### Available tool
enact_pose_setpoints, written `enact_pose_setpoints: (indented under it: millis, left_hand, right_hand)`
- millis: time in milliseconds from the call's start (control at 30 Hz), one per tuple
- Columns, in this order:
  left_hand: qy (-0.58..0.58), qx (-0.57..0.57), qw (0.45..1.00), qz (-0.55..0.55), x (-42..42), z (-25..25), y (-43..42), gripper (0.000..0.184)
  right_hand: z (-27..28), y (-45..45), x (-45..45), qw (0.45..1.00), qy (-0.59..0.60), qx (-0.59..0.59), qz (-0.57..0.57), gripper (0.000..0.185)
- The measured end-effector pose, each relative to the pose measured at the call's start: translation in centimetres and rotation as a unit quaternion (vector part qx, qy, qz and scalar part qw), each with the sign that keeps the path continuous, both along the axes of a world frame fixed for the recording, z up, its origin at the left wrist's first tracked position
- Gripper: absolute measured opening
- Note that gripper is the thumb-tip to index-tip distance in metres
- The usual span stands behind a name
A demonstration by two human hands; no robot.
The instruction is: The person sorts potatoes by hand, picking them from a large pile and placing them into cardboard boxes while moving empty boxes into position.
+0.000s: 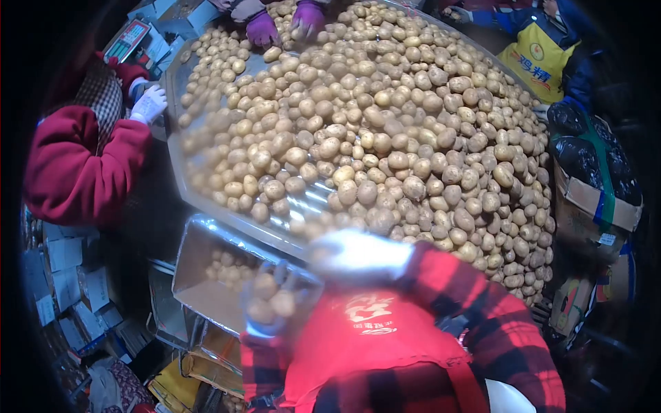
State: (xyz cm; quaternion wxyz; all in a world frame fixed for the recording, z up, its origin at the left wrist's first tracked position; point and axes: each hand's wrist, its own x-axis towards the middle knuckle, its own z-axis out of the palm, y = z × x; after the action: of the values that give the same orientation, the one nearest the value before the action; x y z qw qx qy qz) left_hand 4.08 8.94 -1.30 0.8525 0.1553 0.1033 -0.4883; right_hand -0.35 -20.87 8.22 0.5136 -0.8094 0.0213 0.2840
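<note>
My left hand (259, 329), in a pale bluish glove, is curled around several potatoes (281, 303) above the near side of an open box (184, 275). More potatoes (231, 270) lie inside that box. My right hand (358, 256), in a white glove, is over the near edge of a metal sorting table (180, 165), close to the potatoes (375, 219) there. Motion smears its fingers, so whether it grips anything cannot be made out. A broad heap of potatoes (413, 124) covers most of the tabletop.
Co-workers stand around the table: a person in a dark red top (82, 165) at left, purple gloves (261, 29) at the far side, a person with a yellow apron (538, 60) at far right. Cartons (592, 199) stand at right. Stacked boxes (65, 255) fill the lower left.
</note>
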Motion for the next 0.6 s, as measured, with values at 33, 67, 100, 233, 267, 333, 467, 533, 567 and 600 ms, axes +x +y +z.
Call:
enact_pose_setpoints:
  millis: [33,67,100,233,267,333,467,533,567,600]
  left_hand:
    - [-0.002,0.002,1.0,-0.006,0.7,-0.5,2.2,0.062]
    - [-0.207,0.18,0.961,-0.044,1.3,-1.6,4.6,0.058]
    - [-0.399,0.343,0.847,-0.077,1.8,-2.0,6.2,0.054]
    - [-0.05,0.534,0.844,-0.025,1.8,-1.1,8.4,0.052]
    - [-0.047,0.531,0.846,-0.026,1.6,-1.1,8.1,0.052]
    - [-0.148,0.532,0.832,0.055,1.4,-1.2,7.0,0.052]
    - [-0.261,0.454,0.848,0.086,1.8,1.7,0.0,0.053]
    - [-0.305,0.399,0.862,0.071,2.4,1.5,-3.6,0.047]
    - [-0.314,0.376,0.87,0.059,2.4,1.7,-5.7,0.046]
    - [-0.324,0.353,0.877,0.046,2.3,1.9,-7.8,0.045]
  right_hand:
    - [0.4,2.9,0.6,1.0,0.008,0.025,-0.009,0.064]
    - [0.8,5.4,0.6,0.998,0.016,0.049,-0.017,0.071]
    - [-0.3,7.1,-0.5,0.996,-0.055,0.038,0.055,0.07]
    - [-3.2,5.1,-3.8,0.973,-0.22,0.06,0.03,0.051]
    - [-3.6,4.0,-4.7,0.928,-0.366,-0.064,-0.017,0.05]
    - [-2.0,0.7,-6.8,0.891,-0.341,-0.294,-0.057,0.052]
    - [-4.0,-2.6,-10.1,0.867,-0.287,-0.403,-0.06,0.059]
    - [-4.9,-2.4,-8.2,0.851,-0.254,-0.456,-0.048,0.062]
    - [-5.0,-2.1,-6.3,0.872,-0.189,-0.447,-0.056,0.062]
    - [-6.4,-1.4,-4.5,0.86,-0.205,-0.457,-0.092,0.057]
